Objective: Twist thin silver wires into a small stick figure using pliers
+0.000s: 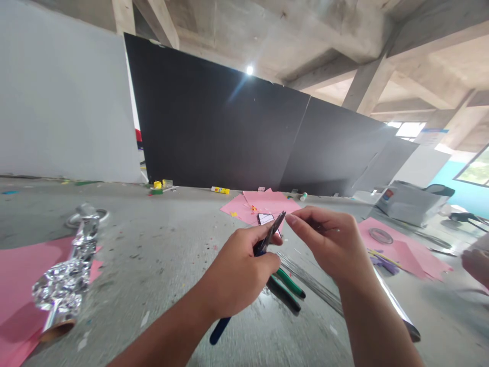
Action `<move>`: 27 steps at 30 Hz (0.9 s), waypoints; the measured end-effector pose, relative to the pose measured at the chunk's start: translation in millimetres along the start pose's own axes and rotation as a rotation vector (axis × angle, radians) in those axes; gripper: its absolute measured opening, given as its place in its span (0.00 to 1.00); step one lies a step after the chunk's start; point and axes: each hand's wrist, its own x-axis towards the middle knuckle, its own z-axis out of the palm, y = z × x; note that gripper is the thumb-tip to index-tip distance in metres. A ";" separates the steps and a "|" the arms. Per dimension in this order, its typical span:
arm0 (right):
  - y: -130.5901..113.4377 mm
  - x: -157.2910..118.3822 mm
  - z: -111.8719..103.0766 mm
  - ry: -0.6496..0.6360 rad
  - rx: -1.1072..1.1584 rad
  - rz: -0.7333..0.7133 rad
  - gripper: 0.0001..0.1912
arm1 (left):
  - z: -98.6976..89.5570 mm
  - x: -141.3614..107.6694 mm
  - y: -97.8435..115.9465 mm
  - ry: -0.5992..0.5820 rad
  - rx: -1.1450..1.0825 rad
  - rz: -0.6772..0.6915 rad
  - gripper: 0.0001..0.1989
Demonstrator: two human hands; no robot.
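Observation:
My left hand (244,267) is wrapped round blue-handled pliers (273,234), their jaws pointing up and to the right. My right hand (330,237) is pinched just beside the jaw tips; what it holds is too small to make out. Below the hands, pliers with green and black handles (290,283) lie on the grey table (160,275). A bundle of thin metal wires (313,280) runs under my right forearm. Behind the pliers a phone (266,219) rests on pink paper (239,206).
At the left, crumpled foil on a roll (71,280) lies over pink paper (19,275). Pink sheets with a wire coil (381,235) are at the right, near another person's hand (476,265). A glue stick (220,190) lies by the black partition (221,122).

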 end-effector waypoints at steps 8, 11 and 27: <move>1.5 2.0 -4.0 -0.011 0.068 0.073 0.12 | -5.5 1.5 -4.0 -0.054 -0.019 -0.043 0.08; 1.3 2.0 -4.0 -0.012 0.072 0.072 0.11 | -6.7 2.3 -4.6 -0.072 -0.030 -0.045 0.07; 1.8 1.6 -2.6 -0.006 0.080 0.071 0.12 | -7.1 2.6 -2.3 -0.092 -0.036 -0.046 0.09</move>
